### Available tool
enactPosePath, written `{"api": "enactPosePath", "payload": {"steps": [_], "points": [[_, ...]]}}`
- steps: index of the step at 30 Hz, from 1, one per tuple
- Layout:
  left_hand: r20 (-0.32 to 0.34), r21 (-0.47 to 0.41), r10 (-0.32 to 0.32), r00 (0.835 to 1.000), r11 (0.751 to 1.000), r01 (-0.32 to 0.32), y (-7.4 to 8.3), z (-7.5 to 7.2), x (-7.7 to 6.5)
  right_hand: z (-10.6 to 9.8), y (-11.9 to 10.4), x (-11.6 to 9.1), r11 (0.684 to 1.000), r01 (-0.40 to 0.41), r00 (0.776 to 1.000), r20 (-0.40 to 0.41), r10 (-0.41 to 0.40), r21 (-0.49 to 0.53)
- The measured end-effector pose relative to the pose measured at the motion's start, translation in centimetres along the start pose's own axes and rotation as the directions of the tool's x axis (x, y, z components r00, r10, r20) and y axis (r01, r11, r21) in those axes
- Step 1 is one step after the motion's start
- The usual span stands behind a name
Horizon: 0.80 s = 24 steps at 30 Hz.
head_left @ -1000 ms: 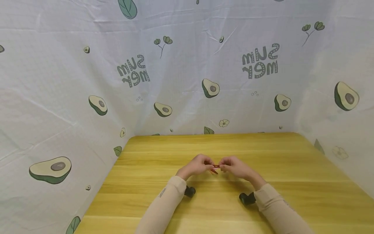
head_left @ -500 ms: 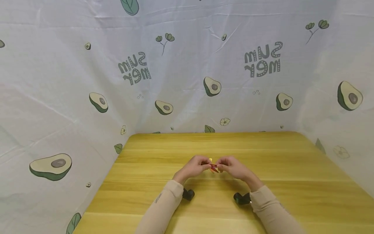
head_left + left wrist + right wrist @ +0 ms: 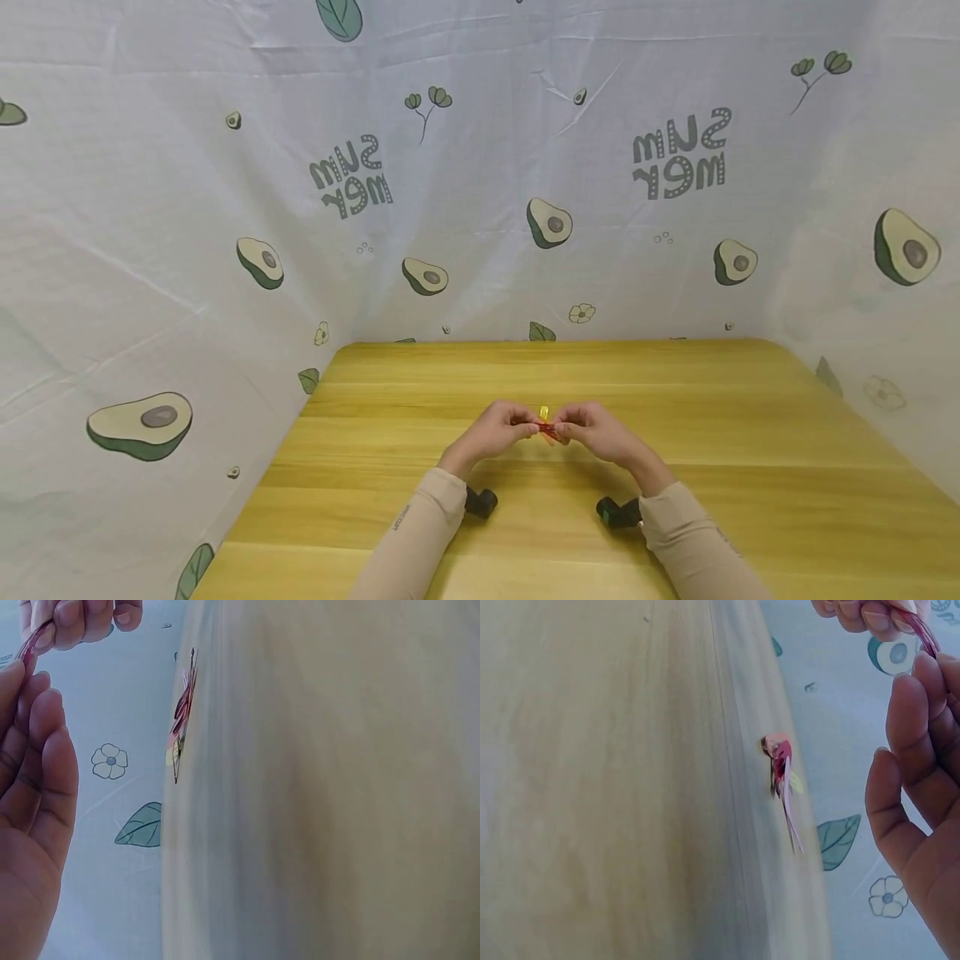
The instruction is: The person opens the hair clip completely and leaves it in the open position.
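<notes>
Between the fingertips of both hands is a thin, glossy dark-red strip (image 3: 924,631), curved and seen edge-on, that looks like a snap hair clip. My left hand (image 3: 497,429) pinches one end of it with thumb and forefinger. The other end is pinched by my right hand (image 3: 600,431). In the left wrist view, the strip (image 3: 28,652) bends between the two hands, its ends covered by fingers. A small pile of red, pink and yellow clips (image 3: 781,757) lies on the table beyond the hands. In the head view a yellow clip (image 3: 543,411) shows between the hands.
The wood-grain table (image 3: 420,392) spreads around the hands. A white sheet with avocado prints (image 3: 480,167) hangs behind it and on both sides. Black wrist devices (image 3: 482,502) sit under the cuffs of beige sleeves (image 3: 420,533).
Both hands have shifted slightly left, still pinching the red strip. The yellow clip behind them has come into view. The head view has turned a little.
</notes>
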<state>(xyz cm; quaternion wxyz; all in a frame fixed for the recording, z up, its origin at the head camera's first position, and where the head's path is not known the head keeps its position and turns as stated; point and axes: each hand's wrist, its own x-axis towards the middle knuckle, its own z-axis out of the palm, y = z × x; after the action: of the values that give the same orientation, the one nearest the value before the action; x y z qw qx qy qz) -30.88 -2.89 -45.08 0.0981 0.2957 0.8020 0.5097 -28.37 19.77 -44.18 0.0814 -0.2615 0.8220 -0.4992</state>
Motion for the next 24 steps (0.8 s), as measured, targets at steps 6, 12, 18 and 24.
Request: {"api": "enactPosePath", "payload": {"steps": [6, 12, 18, 24], "points": [[-0.025, 0.033, -0.025, 0.999, 0.999, 0.025, 0.2, -0.5, -0.4, 0.0, 0.0, 0.1, 1.0, -0.008, 1.0, 0.004, 0.008, 0.019], [-0.017, 0.076, -0.042, 0.999, 0.996, 0.044, 0.2, -1.2, -0.6, 0.4, -0.3, 0.3, 1.0, -0.007, 1.0, 0.001, 0.007, 0.027], [-0.002, 0.091, -0.056, 0.998, 0.994, 0.056, -0.1, -1.9, -0.9, 1.0, -0.1, 0.5, 0.998, -0.029, 0.999, -0.017, 0.031, 0.061], [0.023, 0.09, -0.054, 0.998, 0.995, 0.052, -0.2, -2.3, -1.3, 1.6, 0.3, 0.9, 0.999, -0.025, 0.999, -0.035, 0.026, 0.031]]}}
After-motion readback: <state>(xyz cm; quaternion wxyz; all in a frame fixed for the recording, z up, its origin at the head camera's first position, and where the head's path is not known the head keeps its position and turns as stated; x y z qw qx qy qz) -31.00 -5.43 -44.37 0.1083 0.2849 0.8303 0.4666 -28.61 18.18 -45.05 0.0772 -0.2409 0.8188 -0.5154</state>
